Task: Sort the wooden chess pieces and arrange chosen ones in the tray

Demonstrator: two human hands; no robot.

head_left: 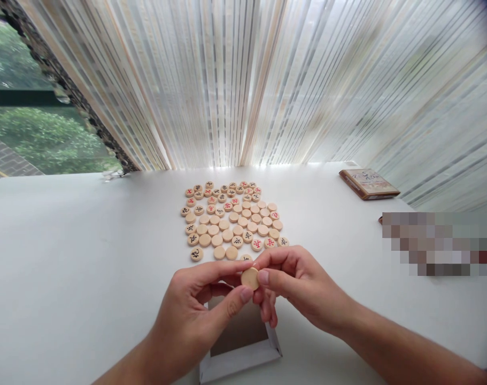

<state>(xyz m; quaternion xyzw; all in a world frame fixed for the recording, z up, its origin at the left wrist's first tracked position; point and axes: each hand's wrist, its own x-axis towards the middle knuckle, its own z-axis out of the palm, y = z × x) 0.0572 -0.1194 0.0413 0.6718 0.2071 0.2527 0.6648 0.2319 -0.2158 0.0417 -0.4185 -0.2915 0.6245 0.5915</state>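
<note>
Pale wood, as it seemed, was the material of the round piece (250,278), which was in the air in front of the person, near the far end of the open box (239,361) and on the near side of the other pieces (227,235) on the white table (86,256). The left hand (195,305) was nearly closed in a pinch, with its thumb at the lower edge and its forefinger reaching along the top; the right hand (303,283) pinched too, its thumb on the right side of the face, its lower fingers loosely bent. Both hands had hold of this one piece. For handling it well between two hands, I judged that a light grip at the rim was suitable, because a hard squeeze could make so small a thing slip out; it was also better that one hand held firmly until the other was secure. The visible face was blank and turned towards the person, a little upwards; whether the hidden face carried a character, I could not tell. Being round, the piece had no long axis across its face; only its short axis, through the thickness, gave a direction, roughly from the person towards the curtain (227,80).
</note>
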